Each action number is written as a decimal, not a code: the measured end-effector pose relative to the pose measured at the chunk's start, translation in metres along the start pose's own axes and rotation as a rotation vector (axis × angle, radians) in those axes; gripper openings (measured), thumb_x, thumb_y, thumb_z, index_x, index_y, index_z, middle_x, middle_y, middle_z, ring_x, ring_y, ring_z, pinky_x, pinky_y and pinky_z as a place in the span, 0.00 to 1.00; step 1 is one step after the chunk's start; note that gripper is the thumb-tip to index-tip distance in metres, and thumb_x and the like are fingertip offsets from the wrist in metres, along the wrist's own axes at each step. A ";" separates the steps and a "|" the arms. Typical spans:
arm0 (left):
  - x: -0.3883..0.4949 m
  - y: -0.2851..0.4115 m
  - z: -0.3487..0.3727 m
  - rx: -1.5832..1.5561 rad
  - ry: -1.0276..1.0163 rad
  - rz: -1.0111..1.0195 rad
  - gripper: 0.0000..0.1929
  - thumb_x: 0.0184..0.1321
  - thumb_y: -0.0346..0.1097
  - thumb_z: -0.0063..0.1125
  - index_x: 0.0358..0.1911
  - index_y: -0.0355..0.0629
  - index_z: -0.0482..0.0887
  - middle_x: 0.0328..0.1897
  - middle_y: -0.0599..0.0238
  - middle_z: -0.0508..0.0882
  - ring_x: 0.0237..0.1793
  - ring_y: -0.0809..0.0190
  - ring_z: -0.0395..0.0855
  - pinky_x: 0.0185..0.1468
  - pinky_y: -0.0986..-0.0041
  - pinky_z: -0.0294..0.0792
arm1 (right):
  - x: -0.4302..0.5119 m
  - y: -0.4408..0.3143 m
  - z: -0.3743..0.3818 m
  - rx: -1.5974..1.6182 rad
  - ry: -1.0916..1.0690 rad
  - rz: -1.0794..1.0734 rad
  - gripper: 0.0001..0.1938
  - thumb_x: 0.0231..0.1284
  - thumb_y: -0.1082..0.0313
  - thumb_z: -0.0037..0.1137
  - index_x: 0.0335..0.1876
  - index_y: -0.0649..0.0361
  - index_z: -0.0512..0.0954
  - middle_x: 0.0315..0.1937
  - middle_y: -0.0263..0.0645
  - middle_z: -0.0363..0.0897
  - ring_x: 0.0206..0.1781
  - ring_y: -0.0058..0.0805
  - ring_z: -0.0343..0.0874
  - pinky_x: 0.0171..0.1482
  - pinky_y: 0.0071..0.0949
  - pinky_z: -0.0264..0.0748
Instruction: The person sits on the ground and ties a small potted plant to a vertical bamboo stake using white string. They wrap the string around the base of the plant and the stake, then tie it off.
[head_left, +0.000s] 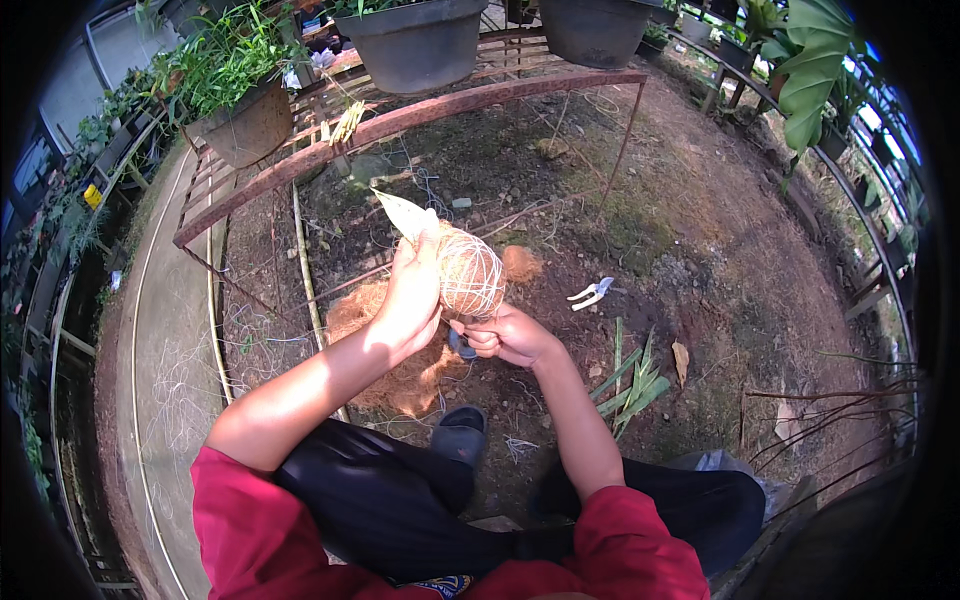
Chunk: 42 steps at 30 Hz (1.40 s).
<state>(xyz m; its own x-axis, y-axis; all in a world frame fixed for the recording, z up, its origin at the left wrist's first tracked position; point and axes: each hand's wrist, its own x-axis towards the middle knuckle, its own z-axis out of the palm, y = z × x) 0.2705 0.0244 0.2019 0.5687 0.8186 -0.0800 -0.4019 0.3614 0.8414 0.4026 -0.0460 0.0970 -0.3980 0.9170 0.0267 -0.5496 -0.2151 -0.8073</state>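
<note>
My left hand (412, 292) grips a ball of brown coir fibre (471, 274) from its left side. White string criss-crosses the ball's surface. A pale, pointed leaf (401, 214) sticks up past my left thumb, at the ball's upper left. Just below the ball, my right hand (506, 335) has its fingertips pinched together near the ball's underside. Whether a strand of string lies between those fingers is too small to tell. Under my left forearm, a heap of loose coir fibre (409, 382) rests on the soil, partly hidden by the arm.
Pruning shears (591, 293) with pale handles lie on the soil to the right, above cut green leaves (637, 386). A small coir clump (520, 264) sits beyond the ball. Ahead, a rusty metal rack (420, 105) bears large plant pots (412, 45). Loose string (187, 382) litters the left side.
</note>
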 end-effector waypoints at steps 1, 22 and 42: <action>0.000 0.000 0.001 -0.018 0.041 0.055 0.14 0.74 0.45 0.38 0.47 0.42 0.70 0.38 0.64 0.78 0.37 0.67 0.81 0.44 0.69 0.78 | 0.000 0.001 0.010 -0.083 0.043 0.152 0.07 0.70 0.66 0.47 0.42 0.61 0.73 0.18 0.19 0.55 0.19 0.09 0.50 0.23 0.16 0.47; -0.006 -0.046 -0.009 0.834 -0.100 0.166 0.30 0.74 0.54 0.33 0.67 0.36 0.56 0.66 0.52 0.67 0.66 0.58 0.65 0.69 0.69 0.56 | 0.001 -0.018 0.042 0.368 0.786 -0.805 0.15 0.74 0.61 0.41 0.52 0.66 0.70 0.39 0.41 0.79 0.42 0.24 0.80 0.44 0.25 0.80; 0.009 0.011 -0.004 -0.090 -0.264 -0.002 0.20 0.75 0.47 0.35 0.62 0.44 0.64 0.57 0.63 0.75 0.56 0.63 0.77 0.59 0.61 0.72 | -0.013 -0.023 0.034 -0.670 0.180 -0.160 0.11 0.68 0.64 0.49 0.40 0.64 0.80 0.26 0.30 0.76 0.26 0.15 0.69 0.32 0.19 0.67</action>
<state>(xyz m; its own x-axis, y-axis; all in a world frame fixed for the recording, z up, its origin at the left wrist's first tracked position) 0.2679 0.0373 0.2086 0.7322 0.6775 0.0700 -0.4560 0.4112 0.7893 0.3951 -0.0644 0.1354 -0.1910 0.9737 0.1244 0.0012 0.1270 -0.9919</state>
